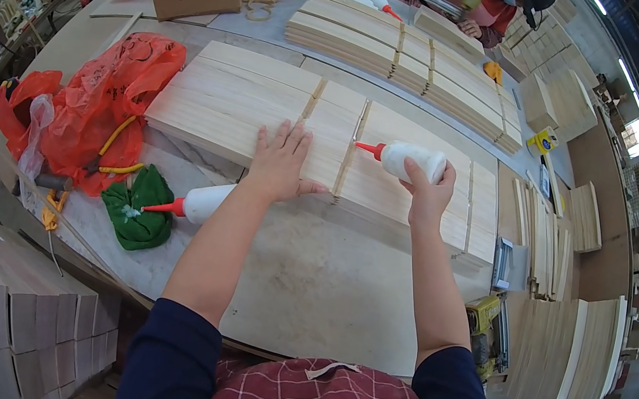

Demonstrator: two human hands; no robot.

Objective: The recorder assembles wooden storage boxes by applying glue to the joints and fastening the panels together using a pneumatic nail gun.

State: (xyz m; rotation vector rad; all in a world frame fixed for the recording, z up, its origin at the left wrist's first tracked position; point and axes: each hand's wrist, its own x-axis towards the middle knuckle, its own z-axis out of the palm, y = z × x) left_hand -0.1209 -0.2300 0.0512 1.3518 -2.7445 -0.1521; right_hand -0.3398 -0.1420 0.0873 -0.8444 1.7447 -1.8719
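Note:
Stacked pale wooden boards [243, 102] with grooves across them lie side by side in front of me. My left hand [281, 161] rests flat on the boards, fingers spread, beside a groove. In my right hand [428, 191] is a white glue bottle [410, 161] with a red nozzle, tilted nearly level. Its tip points left, at a groove where a whitish line shows. A second white glue bottle [205, 201] with a red nozzle lies left of my left forearm, which partly hides it. Its tip touches a green cloth bundle [137, 207].
Red plastic bags [103, 104] and yellow-handled pliers [116, 144] are at the left. Another grooved board stack [363, 38] lies beyond, with a person [507, 11] working behind it. A yellow-and-black nail gun [491, 325] stands at the right, near more wooden boards [556, 349].

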